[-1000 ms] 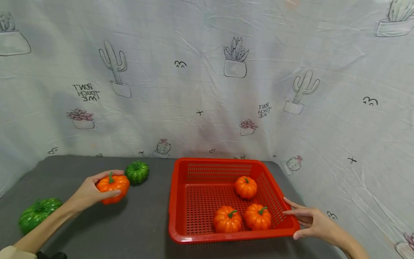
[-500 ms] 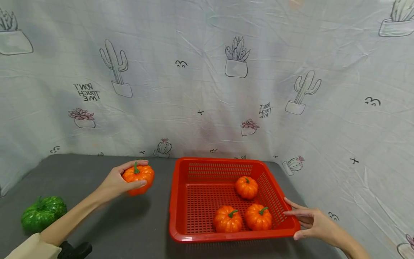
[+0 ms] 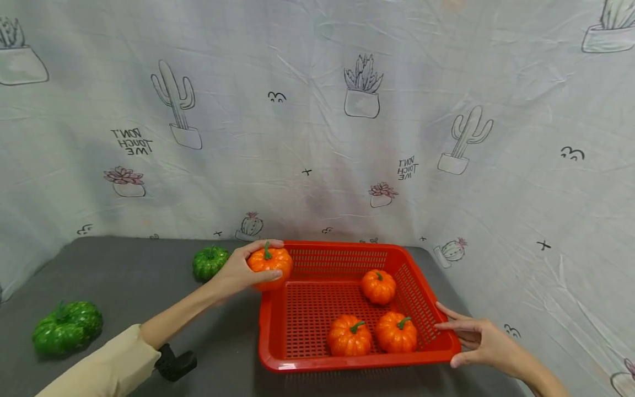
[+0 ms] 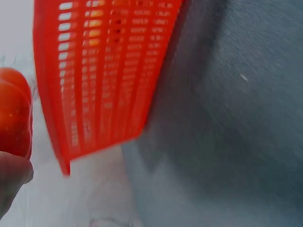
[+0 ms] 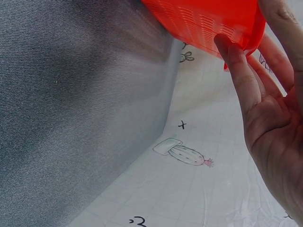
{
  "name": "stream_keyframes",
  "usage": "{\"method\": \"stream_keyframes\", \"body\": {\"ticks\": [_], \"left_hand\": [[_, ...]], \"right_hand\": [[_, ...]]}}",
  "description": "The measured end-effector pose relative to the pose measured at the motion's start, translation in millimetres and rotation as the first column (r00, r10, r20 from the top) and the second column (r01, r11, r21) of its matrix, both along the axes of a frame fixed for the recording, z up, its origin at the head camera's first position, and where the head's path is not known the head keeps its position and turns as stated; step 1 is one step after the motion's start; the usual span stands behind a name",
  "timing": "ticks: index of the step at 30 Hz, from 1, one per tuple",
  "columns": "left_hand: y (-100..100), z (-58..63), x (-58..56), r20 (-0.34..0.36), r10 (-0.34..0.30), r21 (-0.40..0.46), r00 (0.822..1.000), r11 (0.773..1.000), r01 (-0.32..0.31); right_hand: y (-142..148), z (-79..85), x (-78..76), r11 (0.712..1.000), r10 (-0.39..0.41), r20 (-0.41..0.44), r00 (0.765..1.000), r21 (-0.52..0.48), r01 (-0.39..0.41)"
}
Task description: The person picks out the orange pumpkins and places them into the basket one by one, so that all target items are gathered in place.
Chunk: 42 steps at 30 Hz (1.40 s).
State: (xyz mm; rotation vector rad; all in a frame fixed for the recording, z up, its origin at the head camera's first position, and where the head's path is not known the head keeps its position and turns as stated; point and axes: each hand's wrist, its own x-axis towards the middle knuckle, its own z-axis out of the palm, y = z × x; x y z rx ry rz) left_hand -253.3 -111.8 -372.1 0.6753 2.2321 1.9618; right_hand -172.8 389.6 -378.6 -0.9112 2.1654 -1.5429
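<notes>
An orange toy pumpkin [image 3: 269, 267] with a green stem is gripped between the fingers and thumb of my left hand [image 3: 240, 271]. It hangs over the left rim of the red plastic basket [image 3: 324, 364], near the back corner. From the left wrist, the pumpkin [image 4: 13, 113] shows at the left edge beside the basket's slotted wall [image 4: 102, 80]. My right hand [image 3: 478, 342] holds the basket's right rim near the front corner, some fingers over the edge and others lower. Inside the basket sit three more orange pumpkins [image 3: 349, 336], grouped toward the right and front.
Two green pumpkins are on the grey table [image 3: 149, 264]: a large one [image 3: 66, 328] at the left, a smaller one [image 3: 210, 263] behind the left forearm. A black strap piece [image 3: 175, 363] hangs by the left sleeve. A printed white sheet [image 3: 297, 138] walls the back and right.
My left hand has carried the orange pumpkin rightward from beside the small green one to above the basket's left rim. The right hand and the basket have stayed in place.
</notes>
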Motion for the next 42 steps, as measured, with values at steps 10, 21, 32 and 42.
{"method": "stream_keyframes", "body": {"ticks": [10,21,32,42], "left_hand": [[49,-7.2,-16.7,-0.07,-0.014,-0.043,0.997,0.999,0.011],[75,-7.9,-31.7,-0.045,-0.093,-0.111,0.995,0.99,0.088],[97,-14.4,-39.0,-0.05,-0.092,-0.205,0.995,0.976,0.08],[104,-21.1,-43.4,0.04,-0.173,-0.231,0.984,0.957,0.178]], "right_hand": [[0,0.4,0.9,0.998,-0.039,-0.022,0.999,0.038,0.04],[2,2.0,1.7,0.998,-0.04,-0.038,0.998,0.041,0.042],[2,0.0,1.0,0.999,-0.022,-0.046,0.999,0.031,0.024],[2,-1.2,1.2,0.999,-0.028,-0.024,0.999,0.023,0.028]]}}
